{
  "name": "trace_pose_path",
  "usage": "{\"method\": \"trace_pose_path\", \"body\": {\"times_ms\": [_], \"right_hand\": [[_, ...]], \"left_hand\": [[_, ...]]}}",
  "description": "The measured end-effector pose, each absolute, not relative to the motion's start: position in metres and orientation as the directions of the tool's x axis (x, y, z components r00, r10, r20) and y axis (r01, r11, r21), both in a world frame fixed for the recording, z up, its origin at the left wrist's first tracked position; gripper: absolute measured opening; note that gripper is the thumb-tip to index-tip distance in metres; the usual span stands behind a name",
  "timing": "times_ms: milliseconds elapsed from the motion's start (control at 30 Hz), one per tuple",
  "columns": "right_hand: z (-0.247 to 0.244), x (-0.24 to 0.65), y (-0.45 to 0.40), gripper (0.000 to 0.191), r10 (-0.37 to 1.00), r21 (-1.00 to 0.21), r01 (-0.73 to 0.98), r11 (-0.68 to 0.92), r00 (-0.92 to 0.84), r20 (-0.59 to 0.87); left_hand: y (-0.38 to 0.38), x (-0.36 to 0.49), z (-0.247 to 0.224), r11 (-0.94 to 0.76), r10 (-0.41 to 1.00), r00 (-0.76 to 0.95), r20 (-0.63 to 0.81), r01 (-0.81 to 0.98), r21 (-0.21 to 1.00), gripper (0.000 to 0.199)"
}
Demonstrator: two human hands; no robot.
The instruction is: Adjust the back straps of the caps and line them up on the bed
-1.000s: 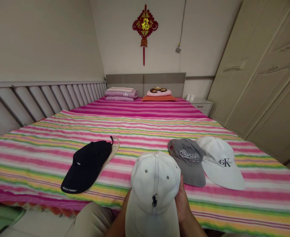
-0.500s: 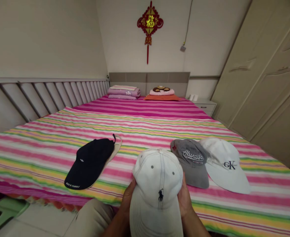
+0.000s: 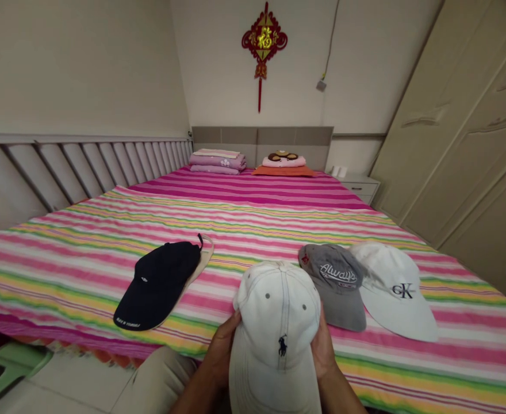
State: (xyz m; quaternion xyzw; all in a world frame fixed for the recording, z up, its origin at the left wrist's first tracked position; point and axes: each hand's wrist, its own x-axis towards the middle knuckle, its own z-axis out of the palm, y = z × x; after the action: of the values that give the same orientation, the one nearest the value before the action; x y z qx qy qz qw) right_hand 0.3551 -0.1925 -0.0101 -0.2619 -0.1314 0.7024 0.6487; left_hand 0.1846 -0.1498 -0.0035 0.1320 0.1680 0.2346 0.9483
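Observation:
Between my two hands is a white baseball cap with a small dark horse-rider emblem, its brim pointing down toward me. My left hand grips the cap's left side, the thumb showing along its edge. On the opposite side my right hand holds it, most of the fingers hidden behind the crown. A black cap lies on the bed to the left. Just right of the held cap rest a grey cap lettered "Always" and a white cap with dark letters, their edges overlapping.
The bed has a striped sheet. Folded purple bedding and a pink-and-orange stack lie by the headboard. A rail runs along the left; a wardrobe stands right. A green stool is at lower left.
The view has shifted very slightly. Both hands keep holding the white cap in nearly the same place, and the other caps have not moved.

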Motion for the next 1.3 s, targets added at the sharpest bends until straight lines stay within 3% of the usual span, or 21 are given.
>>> {"method": "trace_pose_path", "body": {"times_ms": [100, 267, 367, 500, 567, 767, 1000, 1300], "right_hand": [[-0.009, 0.356, -0.193, 0.067, 0.979, -0.551, -0.822, -0.146, -0.039, -0.2], [-0.007, 0.353, -0.192, 0.065, 0.973, -0.536, -0.832, -0.144, -0.019, -0.231], [-0.007, 0.351, -0.191, 0.065, 0.972, -0.526, -0.839, -0.139, -0.014, -0.235], [-0.011, 0.353, -0.186, 0.064, 0.976, -0.538, -0.832, -0.133, -0.014, -0.219], [-0.013, 0.355, -0.183, 0.065, 0.977, -0.543, -0.826, -0.148, -0.038, -0.208], [-0.017, 0.355, -0.175, 0.057, 0.973, -0.516, -0.835, -0.189, -0.091, -0.21], [-0.033, 0.362, -0.184, 0.059, 0.984, -0.556, -0.821, -0.128, -0.037, -0.172], [-0.067, 0.371, -0.22, 0.037, 0.959, -0.758, -0.652, -0.003, 0.212, -0.186]], "left_hand": [[-0.151, 0.185, 0.003, 0.83, 0.512, 0.835, -0.2, -0.422, 0.363, 0.056], [-0.151, 0.186, 0.004, 0.898, 0.372, 0.899, -0.23, -0.286, 0.333, 0.066], [-0.149, 0.183, 0.001, 0.852, 0.473, 0.851, -0.228, -0.376, 0.363, 0.063], [-0.155, 0.171, -0.012, 0.722, 0.641, 0.748, -0.174, -0.51, 0.468, 0.042], [-0.162, 0.163, -0.021, 0.698, 0.659, 0.734, -0.165, -0.515, 0.497, 0.034], [-0.177, 0.153, -0.036, 0.626, 0.72, 0.674, -0.165, -0.529, 0.572, 0.039], [-0.151, 0.153, -0.03, 0.597, 0.738, 0.659, -0.143, -0.54, 0.594, 0.04], [-0.093, 0.198, -0.024, 0.57, 0.747, 0.658, -0.096, -0.559, 0.603, 0.043]]}}
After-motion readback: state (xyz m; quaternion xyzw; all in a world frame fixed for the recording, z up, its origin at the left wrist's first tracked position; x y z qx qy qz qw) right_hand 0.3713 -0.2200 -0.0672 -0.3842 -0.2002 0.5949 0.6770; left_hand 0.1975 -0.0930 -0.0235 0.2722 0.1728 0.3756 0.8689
